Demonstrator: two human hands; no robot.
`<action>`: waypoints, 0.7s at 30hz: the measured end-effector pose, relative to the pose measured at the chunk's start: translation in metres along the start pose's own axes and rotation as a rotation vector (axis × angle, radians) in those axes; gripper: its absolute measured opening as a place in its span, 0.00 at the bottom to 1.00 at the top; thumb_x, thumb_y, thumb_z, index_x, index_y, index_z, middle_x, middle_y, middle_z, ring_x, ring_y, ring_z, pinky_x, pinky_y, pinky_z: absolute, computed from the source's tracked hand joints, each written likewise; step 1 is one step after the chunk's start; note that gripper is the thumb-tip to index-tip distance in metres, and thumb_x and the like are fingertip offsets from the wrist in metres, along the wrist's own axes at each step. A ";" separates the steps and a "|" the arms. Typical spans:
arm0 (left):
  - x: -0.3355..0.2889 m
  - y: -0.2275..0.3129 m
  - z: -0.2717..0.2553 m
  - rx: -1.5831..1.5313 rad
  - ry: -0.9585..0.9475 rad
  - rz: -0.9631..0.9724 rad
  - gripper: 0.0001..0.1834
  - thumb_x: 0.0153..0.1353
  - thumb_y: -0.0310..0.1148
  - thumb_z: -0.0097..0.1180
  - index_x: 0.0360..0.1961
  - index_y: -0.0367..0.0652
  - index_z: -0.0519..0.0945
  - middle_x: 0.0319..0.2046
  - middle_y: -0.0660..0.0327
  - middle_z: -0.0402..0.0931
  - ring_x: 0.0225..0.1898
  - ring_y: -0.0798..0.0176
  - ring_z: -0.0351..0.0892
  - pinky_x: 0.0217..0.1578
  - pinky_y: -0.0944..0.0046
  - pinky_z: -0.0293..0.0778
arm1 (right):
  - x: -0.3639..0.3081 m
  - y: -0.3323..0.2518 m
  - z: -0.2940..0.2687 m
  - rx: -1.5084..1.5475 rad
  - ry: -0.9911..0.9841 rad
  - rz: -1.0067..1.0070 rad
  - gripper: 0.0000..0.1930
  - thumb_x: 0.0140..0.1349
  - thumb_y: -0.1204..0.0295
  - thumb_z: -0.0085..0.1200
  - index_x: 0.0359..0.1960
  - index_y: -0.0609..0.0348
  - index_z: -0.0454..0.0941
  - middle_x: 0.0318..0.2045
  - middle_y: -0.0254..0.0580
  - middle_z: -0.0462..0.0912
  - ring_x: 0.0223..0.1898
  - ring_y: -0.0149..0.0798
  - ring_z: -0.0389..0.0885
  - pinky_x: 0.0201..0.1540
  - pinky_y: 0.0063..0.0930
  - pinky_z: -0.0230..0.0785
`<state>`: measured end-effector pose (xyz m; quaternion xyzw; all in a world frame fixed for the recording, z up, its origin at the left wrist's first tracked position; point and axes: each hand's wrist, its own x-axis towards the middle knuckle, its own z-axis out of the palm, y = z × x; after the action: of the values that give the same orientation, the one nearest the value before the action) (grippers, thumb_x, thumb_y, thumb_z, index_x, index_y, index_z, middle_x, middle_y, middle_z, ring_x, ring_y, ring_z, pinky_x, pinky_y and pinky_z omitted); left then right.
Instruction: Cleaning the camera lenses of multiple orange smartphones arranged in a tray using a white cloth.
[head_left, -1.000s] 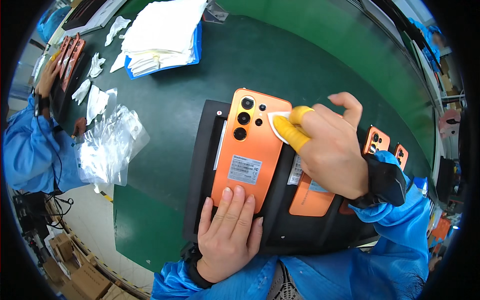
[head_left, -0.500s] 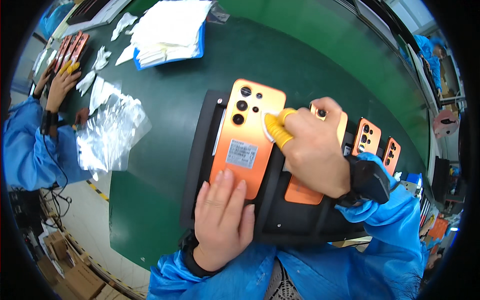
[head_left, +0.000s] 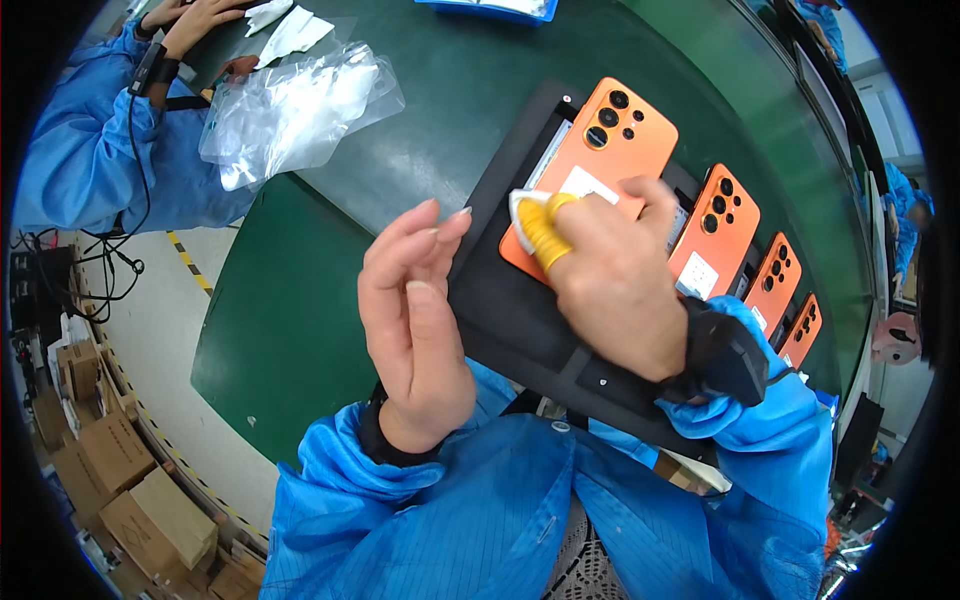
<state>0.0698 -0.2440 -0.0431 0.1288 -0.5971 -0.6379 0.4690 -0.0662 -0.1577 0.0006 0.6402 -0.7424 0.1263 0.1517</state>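
A large orange phone (head_left: 625, 155) lies back up in a black tray (head_left: 490, 310), its dark camera lenses toward the far end and a pale label (head_left: 587, 184) on its back. My right hand (head_left: 625, 285), with yellow finger cots (head_left: 548, 235) on its fingers, presses a folded white cloth (head_left: 519, 212) on the phone's near left part. That hand hides some of the phone's near end. My left hand (head_left: 415, 335) is raised beside the tray's left side, off the phone, fingers stretched and holding nothing. To the right, another orange phone (head_left: 738, 205) lies in the tray.
Farther right are two more orange phones (head_left: 775, 275). A clear plastic bag (head_left: 300, 115) lies on the green table (head_left: 265, 320) at left, near white cloths (head_left: 297, 35) and a co-worker's blue sleeve (head_left: 95, 140). A blue bin (head_left: 530, 10) stands at the far edge, cardboard boxes (head_left: 110, 455) on the floor.
My left hand has lifted off the phone and turned. My right hand has moved the cloth from beside the lenses to the phone's near left part. The whole view has shifted.
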 end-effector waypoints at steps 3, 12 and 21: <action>0.002 0.002 0.000 -0.059 0.019 -0.041 0.18 0.73 0.31 0.29 0.57 0.34 0.63 0.62 0.42 0.59 0.61 0.46 0.68 0.64 0.49 0.60 | -0.008 -0.017 -0.004 0.040 -0.017 -0.051 0.03 0.44 0.71 0.58 0.21 0.55 0.82 0.27 0.30 0.73 0.33 0.33 0.76 0.54 0.49 0.57; 0.004 0.007 0.001 -0.117 0.052 -0.088 0.16 0.71 0.25 0.32 0.56 0.32 0.64 0.59 0.46 0.62 0.59 0.50 0.70 0.63 0.51 0.62 | -0.012 0.015 -0.005 -0.027 0.037 0.100 0.08 0.46 0.72 0.57 0.29 0.56 0.84 0.29 0.34 0.76 0.35 0.35 0.76 0.51 0.45 0.56; -0.001 0.003 0.002 -0.032 0.058 -0.072 0.16 0.72 0.30 0.33 0.55 0.33 0.66 0.57 0.45 0.67 0.59 0.48 0.71 0.64 0.51 0.62 | -0.028 0.010 -0.027 0.086 -0.128 0.089 0.19 0.46 0.83 0.55 0.41 0.52 0.85 0.34 0.35 0.78 0.38 0.38 0.75 0.53 0.45 0.55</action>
<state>0.0700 -0.2411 -0.0403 0.1612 -0.5681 -0.6596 0.4650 -0.0707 -0.1206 0.0147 0.6193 -0.7722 0.1235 0.0706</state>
